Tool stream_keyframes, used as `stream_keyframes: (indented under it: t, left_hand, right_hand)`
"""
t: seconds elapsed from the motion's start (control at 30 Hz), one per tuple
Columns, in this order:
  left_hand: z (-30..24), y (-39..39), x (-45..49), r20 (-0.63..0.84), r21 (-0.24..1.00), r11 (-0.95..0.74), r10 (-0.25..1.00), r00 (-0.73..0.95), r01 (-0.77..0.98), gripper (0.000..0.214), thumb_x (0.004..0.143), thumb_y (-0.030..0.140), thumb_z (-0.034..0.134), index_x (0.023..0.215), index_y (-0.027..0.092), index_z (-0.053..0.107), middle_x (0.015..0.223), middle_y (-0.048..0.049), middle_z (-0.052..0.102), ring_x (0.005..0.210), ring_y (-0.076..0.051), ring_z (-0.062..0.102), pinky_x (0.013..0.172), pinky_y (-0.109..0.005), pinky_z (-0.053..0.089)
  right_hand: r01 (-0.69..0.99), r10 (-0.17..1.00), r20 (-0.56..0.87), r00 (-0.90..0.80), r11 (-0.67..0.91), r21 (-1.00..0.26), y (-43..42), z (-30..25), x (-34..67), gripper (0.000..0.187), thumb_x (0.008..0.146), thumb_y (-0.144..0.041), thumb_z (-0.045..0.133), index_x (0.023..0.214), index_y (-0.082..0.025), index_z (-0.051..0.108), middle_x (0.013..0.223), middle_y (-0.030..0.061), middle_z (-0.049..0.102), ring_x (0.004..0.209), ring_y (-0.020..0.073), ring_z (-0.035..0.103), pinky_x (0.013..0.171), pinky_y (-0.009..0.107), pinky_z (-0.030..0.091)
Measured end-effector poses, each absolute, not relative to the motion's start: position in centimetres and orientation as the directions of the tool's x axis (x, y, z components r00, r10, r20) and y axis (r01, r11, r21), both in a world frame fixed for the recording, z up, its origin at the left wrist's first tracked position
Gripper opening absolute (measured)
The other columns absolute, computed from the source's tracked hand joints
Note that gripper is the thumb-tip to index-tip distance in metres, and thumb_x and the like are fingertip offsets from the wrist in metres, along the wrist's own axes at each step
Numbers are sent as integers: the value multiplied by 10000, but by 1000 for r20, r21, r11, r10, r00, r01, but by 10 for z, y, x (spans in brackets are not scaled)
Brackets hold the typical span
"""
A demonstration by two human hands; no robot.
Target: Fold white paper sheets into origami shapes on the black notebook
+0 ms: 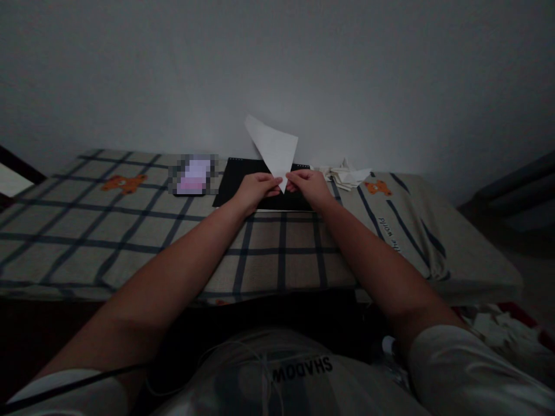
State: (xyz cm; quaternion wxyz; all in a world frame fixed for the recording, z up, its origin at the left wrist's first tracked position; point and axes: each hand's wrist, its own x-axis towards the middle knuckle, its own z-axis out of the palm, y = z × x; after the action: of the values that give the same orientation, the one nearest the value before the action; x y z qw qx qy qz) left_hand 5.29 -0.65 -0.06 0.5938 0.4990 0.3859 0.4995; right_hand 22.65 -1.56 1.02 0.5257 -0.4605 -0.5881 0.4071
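Nearest the camera is a pale shirt point(299, 370) with dark lettering, and a thin cable point(65, 388) runs across the left sleeve; low on the right, beyond the right sleeve, white scraps point(498, 326) lie heaped against a red edge, too dim to tell whether it is a bin or a bag.

Both bare forearms reach forward over a bed point(277, 254) covered in a beige sheet with dark checks; an orange bear print point(124, 183) shows on its left part and another point(378, 187) on the right, beside a line of small text.

At the far side of the bed the left hand point(255, 188) and right hand point(309, 185) meet, each pinching the lower tip of a white paper point(274, 147) between thumb and fingers; both are closed on it. The paper is folded to a triangle, stands up from the fingers and leans left, its top corner against the wall; it is lifted clear of a black pad point(236, 176) that lies flat under the hands.

Just left of the pad lies a phone point(193, 174), its screen lit and blurred; just right of it, near the right hand, sits a pile point(347, 175) of folded white paper.

Behind everything rises a plain grey wall point(390, 75); the room is dim.
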Motion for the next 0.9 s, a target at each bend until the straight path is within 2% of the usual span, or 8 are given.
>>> stream_keyframes:
  t: [0.17,0.33,0.5,0.73,0.9]
  left_hand:
    - [-2,-5,52,39,982,-2,980,194,-187,277,706,320,913,672,135,710,687,-38,685,656,-109,633,761,-265,580]
    - [-1,-2,47,121,941,-58,978,170,-333,327,711,426,899,793,155,733,849,-39,734,818,-133,683,856,-287,582]
    - [4,0,43,82,924,-42,993,88,-379,264,740,341,882,774,157,696,814,-14,713,841,-125,684,936,-302,565]
    - [4,-4,46,47,929,5,990,133,-370,177,749,244,858,772,143,715,814,-31,729,797,-118,676,912,-301,573]
    - [3,-4,48,10,936,34,992,123,-351,178,762,239,837,767,144,686,813,-39,727,796,-138,690,936,-357,578]
  right_hand:
    - [160,962,268,-45,271,-949,-18,13,227,226,820,-384,772,717,-192,712,657,4,707,621,121,620,670,258,532]
    - [167,957,270,-106,284,-944,-21,15,229,211,799,-379,781,728,-190,722,657,5,709,619,123,619,668,262,526]
    - [174,965,232,-122,251,-952,-23,15,227,213,770,-373,802,709,-191,710,647,7,711,608,121,614,657,258,534]
    - [41,978,209,-18,210,-977,-14,12,228,209,774,-382,809,747,-200,710,664,-6,705,622,113,629,664,249,545]
    - [84,981,194,4,193,-978,-13,11,229,197,796,-356,799,738,-193,705,662,-2,702,631,113,633,680,252,548]
